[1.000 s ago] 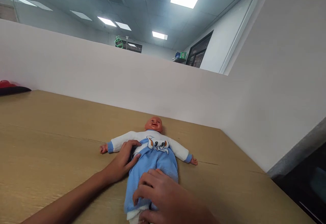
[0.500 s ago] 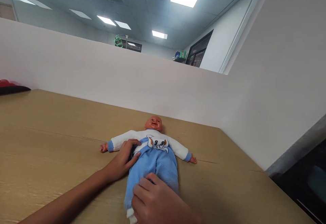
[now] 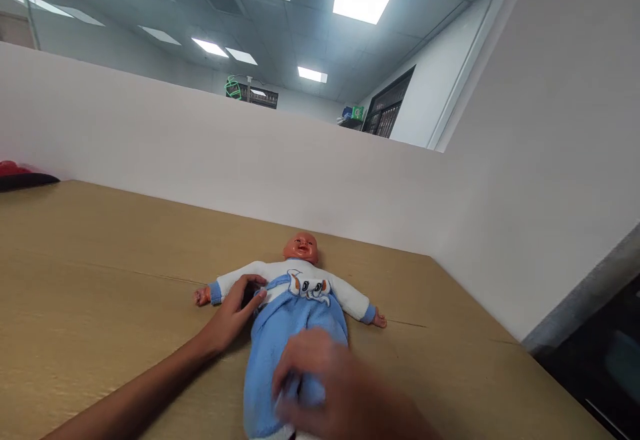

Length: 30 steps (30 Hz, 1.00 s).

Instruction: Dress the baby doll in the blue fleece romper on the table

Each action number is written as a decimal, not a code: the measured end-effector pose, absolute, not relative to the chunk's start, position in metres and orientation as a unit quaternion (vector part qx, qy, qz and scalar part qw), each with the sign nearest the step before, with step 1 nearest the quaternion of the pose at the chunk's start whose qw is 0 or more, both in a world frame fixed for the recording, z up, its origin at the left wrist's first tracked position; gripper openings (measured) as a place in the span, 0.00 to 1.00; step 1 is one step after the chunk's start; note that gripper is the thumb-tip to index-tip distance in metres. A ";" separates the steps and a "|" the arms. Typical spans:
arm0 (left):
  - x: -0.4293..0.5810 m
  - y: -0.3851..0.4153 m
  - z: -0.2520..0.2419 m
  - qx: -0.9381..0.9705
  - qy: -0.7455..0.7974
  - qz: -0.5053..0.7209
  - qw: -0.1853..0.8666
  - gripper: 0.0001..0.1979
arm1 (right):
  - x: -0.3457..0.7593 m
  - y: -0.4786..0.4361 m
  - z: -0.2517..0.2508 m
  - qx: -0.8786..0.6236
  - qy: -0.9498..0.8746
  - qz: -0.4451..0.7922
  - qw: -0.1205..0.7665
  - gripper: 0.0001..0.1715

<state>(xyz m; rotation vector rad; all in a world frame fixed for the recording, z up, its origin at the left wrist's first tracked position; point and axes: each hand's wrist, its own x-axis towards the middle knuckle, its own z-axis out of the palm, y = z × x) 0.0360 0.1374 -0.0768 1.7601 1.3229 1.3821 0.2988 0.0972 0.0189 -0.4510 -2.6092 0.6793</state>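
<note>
A baby doll (image 3: pixel 303 317) lies on its back on the wooden table, arms spread and head toward the wall. It wears a white and light-blue fleece suit with an animal face on the chest. My left hand (image 3: pixel 239 310) is against the doll's side under its arm, thumb and fingers apart at the edge of the suit. Above the blue legs hovers my right hand (image 3: pixel 320 380), blurred by motion, with curled fingers and a gap between them and the thumb. It covers part of the legs, and the feet are mostly out of frame.
The table (image 3: pixel 125 253) meets a low white wall (image 3: pixel 225 153) behind the doll's head. A red and black object (image 3: pixel 23 177) lies at the far left. Past the table's right edge is something dark (image 3: pixel 600 353).
My right hand has lifted off the trouser leg, moved right and opened its fingers. My left hand has drawn slightly left, from the chest to the doll's side. The doll has stayed in place.
</note>
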 end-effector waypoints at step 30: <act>0.026 0.135 -0.048 0.659 0.440 0.408 0.453 0.32 | 0.343 0.217 -0.065 -0.368 -0.724 0.467 0.349 0.39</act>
